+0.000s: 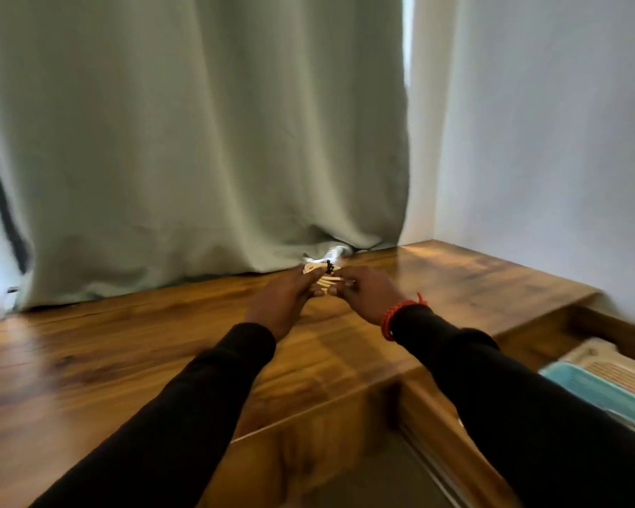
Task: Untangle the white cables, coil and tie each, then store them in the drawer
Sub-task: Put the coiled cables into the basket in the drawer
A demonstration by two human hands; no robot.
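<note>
One coiled white cable (321, 278) with one black tie (329, 267) on the wooden desk (125, 342). Left hand (285, 300) and right hand (367, 293) both pinch the coil, fingers curled; drawer (598, 364) open at right

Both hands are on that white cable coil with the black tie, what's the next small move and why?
Probably finish cinching the black tie, then carry the white cable coil to the open drawer. Both the left hand and right hand pinch the coil, which already looks bundled.

Cable coil (321, 278) blurred, maybe part. hidden
</note>
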